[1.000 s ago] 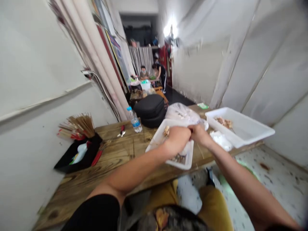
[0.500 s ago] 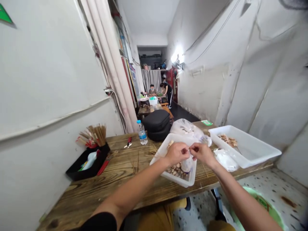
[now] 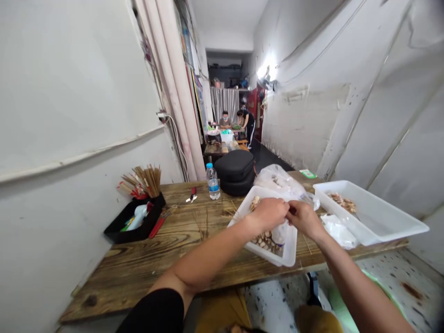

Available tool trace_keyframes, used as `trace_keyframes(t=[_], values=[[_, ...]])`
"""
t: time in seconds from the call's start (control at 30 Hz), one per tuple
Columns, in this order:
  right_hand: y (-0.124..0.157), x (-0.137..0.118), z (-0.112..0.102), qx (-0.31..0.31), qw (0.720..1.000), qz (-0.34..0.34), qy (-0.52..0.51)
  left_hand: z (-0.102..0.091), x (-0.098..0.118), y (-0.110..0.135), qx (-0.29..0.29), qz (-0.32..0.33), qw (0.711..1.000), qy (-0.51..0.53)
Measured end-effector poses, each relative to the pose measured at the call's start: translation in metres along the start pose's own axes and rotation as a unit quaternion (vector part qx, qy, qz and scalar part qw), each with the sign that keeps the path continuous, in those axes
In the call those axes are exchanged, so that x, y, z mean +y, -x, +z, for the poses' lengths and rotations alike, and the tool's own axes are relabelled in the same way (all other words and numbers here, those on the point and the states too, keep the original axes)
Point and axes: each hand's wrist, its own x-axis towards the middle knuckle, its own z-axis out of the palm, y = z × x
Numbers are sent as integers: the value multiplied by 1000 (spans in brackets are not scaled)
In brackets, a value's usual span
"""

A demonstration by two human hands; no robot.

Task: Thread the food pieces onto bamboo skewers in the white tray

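My left hand and my right hand meet fingertip to fingertip above a white plastic tray that holds small pieces of food. Both hands are closed in a pinch on something small and reddish that I cannot make out. A white lump hangs just below the hands inside the tray. A crumpled clear plastic bag lies behind the tray.
A second white tray with food stands at the right end of the wooden table. A black box of bamboo skewers, scissors, a water bottle and a black case sit further back. Two people work far down the corridor.
The camera has swung up and to the left, so the table and trays sit further right in view. My hands have stayed together over the tray, pressed closer than half a second ago.
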Motion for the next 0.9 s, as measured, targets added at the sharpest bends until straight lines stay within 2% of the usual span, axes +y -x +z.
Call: trace_keyframes(t=[0.07, 0.1, 0.2, 0.27, 0.3, 0.37, 0.47, 0.53, 0.6, 0.67, 0.73, 0.77, 0.83, 0.9], values=[[-4, -6, 2, -38, 999, 17, -9, 14, -21, 9, 45, 57, 994, 79], [-6, -8, 4, -47, 999, 20, -12, 24, -31, 14, 85, 53, 986, 133], [-10, -13, 12, -35, 999, 9, -3, 55, -50, 28, 183, -58, 931, 311], [-11, -15, 17, -17, 1000, 4, 6, 66, -54, 35, 198, -117, 893, 388], [-11, -16, 19, -10, 1000, 7, 8, 66, -54, 36, 197, -130, 886, 399], [-13, -17, 23, 0, 1000, 12, 17, 54, -52, 35, 175, -124, 909, 358], [-17, -20, 25, 4, 997, -16, 76, 23, -46, 30, 93, -95, 974, 185], [-20, -24, 25, 7, 990, -47, 130, 5, -43, 26, 36, -92, 992, 76], [-24, -27, 23, 12, 985, -57, 160, -3, -42, 21, 18, -74, 997, 28], [-27, -27, 20, 15, 987, -40, 154, -1, -45, 19, 33, -25, 998, 43], [-27, -23, 16, 14, 993, -19, 116, 9, -48, 18, 74, 19, 992, 97], [-26, -21, 15, 14, 996, -10, 91, 16, -49, 17, 104, 21, 986, 131], [-23, -15, 12, 21, 999, 3, 42, 29, -47, 17, 169, -22, 965, 200], [-19, -9, 12, 29, 999, 12, 7, 35, -42, 15, 188, -89, 946, 250]])
